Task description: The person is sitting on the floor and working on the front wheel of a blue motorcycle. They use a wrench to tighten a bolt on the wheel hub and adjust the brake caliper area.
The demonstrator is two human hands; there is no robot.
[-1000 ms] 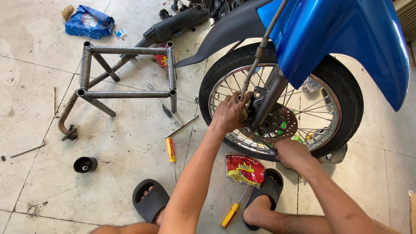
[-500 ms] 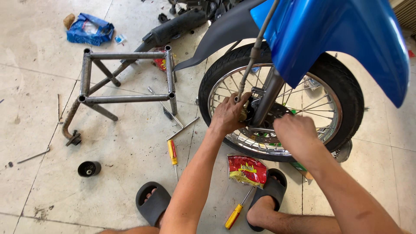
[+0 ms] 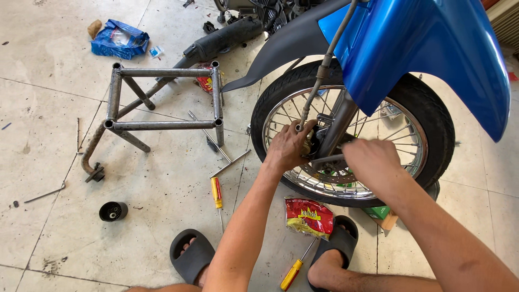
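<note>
screwdrivers x2 (image 3: 217, 192) (image 3: 292, 273) | sandals x2 (image 3: 190, 260) (image 3: 339, 239) | red snack bags x2 (image 3: 308, 216) (image 3: 206, 82) | wheel x1 (image 3: 432, 116) | metal frame x1 (image 3: 165, 125)

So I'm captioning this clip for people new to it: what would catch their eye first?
The glossy blue fender at upper right, arching over the spoked front wheel. Next, both hands at the wheel's hub: the left hand pressed against the brake part by the fork, the right hand gripping a metal tool. Then the floor clutter at left: a grey tubular metal frame and a red-handled screwdriver.
</note>
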